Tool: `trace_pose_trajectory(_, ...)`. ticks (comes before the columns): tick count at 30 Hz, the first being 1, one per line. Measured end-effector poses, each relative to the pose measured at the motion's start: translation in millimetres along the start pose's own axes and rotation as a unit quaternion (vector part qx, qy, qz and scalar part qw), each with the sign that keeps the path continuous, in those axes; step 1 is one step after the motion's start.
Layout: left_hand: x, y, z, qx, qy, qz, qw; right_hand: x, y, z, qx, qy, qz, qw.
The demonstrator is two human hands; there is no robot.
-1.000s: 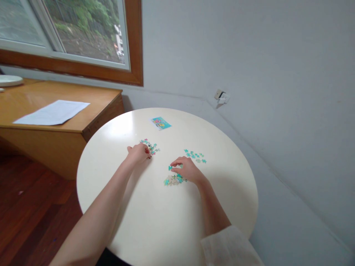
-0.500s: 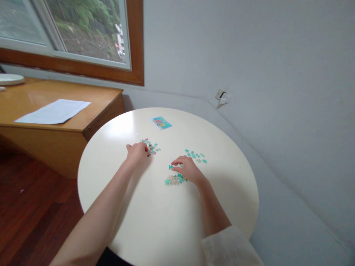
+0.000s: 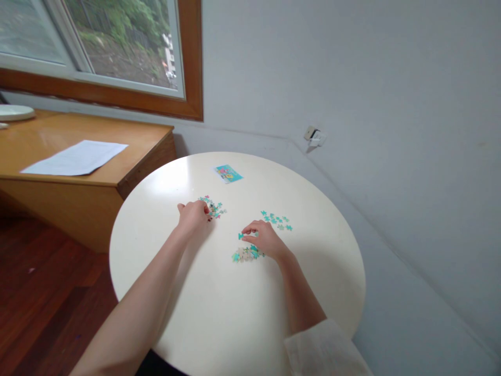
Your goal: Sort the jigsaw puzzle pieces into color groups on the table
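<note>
- Round white bench [image 3: 219, 313] fills the middle of the room, its near edge passing under both forearms.
- Near pile [image 3: 246, 254] of cream and teal jigsaw pieces lies around mid-bench, well in from the near edge. Some seem to overlap, so sliding one out with a fingertip should disturb its neighbours less than digging.
- Right hand [image 3: 268, 241] is just beyond that pile. Its fingers are pinched nearly together on one end of a teal piece [image 3: 240, 236], most of which stays in sight; whether it touches the bench I cannot tell. A light pinch should suit such a small, thin-looking piece.
- Right-hand group [image 3: 273, 220] of teal and pale-green pieces spreads toward the bench's right edge. Keeping the wrist high would avoid brushing them.
- Left hand [image 3: 192, 214] has its fingers curled downward beside the left pile [image 3: 215, 210]; how far open they are, and whether they hold anything, is hidden. Moving single pieces outward should keep this crowded, mixed-colour pile readable.
- Picture card [image 3: 229, 174] lies near the far edge, apart from both hands.
- Wooden desk [image 3: 136, 133] with a paper sheet [image 3: 78, 158] stands beyond the left edge.
</note>
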State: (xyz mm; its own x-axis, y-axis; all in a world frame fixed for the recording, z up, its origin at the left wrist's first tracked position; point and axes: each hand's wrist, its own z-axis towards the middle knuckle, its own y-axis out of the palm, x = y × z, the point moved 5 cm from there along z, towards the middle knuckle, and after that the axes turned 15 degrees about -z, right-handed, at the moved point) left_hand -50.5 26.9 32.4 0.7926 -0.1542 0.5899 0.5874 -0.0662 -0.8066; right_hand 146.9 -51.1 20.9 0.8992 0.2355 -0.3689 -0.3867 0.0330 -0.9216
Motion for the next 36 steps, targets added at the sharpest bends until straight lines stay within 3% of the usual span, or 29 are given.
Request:
trace_pose_trajectory(11, 14.0, -0.5, -2.3, 0.009, 0.009, -0.017, 1.0, -2.3, -2.2, -0.8, -0.009, 0.014, -0.008, 1.0)
trace_pose_trajectory(36, 18.5, 2.9, -4.0, 0.001, 0.003, -0.01, 1.0, 0.8, 1.7, 0.7, -0.011, 0.017, 0.0, 1.0)
